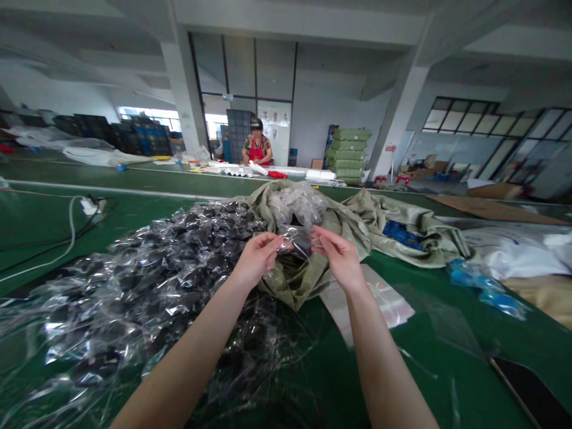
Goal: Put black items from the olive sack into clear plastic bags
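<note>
Just above the green sack (pixel 292 289), one bagged dark piece (pixel 298 239) is up, left hand (pixel 255 260) clamped on its edge, right hand (pixel 340 257) at the other, closure unclear! Left of the sack, a big heap (pixel 179 280) sits bagged; right, flat clear bags (pixel 388 304) lie unfilled.

Counter (pixel 125 208): plain green
Held packet (pixel 297 239): dark under clear film
Pile (pixel 192 256) toward the left edge: black, clear-wrapped
Open sack (pixel 295 287): olive
Small packets (pixel 504 302) toward the right edge: bright blue
Phone (pixel 531 390), near right corner: black
Apron (pixel 256 151) beyond the far edge: red
Sleeve (pixel 267 145): multicoloured pattern
Cord (pixel 72 226): white
</note>
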Demonstrator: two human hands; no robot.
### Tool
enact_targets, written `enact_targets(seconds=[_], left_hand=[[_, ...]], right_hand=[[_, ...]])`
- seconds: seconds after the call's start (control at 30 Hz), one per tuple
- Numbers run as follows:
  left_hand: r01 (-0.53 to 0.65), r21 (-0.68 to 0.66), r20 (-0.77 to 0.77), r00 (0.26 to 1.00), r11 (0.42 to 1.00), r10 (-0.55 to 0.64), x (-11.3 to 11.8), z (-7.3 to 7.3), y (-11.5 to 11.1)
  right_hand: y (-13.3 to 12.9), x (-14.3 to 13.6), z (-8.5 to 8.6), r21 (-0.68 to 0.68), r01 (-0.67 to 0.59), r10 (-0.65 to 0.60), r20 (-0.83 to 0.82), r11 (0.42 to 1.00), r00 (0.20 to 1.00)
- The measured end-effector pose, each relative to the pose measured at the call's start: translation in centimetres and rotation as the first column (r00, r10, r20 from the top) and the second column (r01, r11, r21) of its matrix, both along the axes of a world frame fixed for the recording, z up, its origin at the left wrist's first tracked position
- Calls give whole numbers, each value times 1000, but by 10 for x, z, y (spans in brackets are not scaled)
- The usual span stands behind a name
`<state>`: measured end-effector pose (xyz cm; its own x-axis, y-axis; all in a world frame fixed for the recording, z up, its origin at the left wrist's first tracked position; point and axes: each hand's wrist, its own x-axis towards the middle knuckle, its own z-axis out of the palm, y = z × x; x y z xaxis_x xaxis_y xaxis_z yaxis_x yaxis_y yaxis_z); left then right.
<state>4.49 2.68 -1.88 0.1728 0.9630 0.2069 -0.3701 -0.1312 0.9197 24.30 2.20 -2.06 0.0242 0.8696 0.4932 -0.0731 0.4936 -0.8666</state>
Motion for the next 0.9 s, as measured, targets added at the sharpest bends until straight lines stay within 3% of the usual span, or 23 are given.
enact_targets(seconds=[0.17,0.3,0.6,0.77,0.9], left_hand=[[-65,40,22,998,997,64,0,-1,1],[-79,66,1,997,995,79,2,-3,0],[22,14,55,998,1000,-23,1,3,-6],[85,-4,-60,995,996,-85,1,2,-8],[135,-10,-58,989,991,-135,0,0,-7]], right_hand=[[-6,-14,7,-170,-49,4,-255,984,967],[-15,-26,11,-303,-173,88,-274,937,958],[-9,-24,5,-290,-227,104,-385,930,917],[-9,-26,4,-299,-213,94,-366,930,926],[-11,-27,3,-295,-277,167,-349,915,922]])
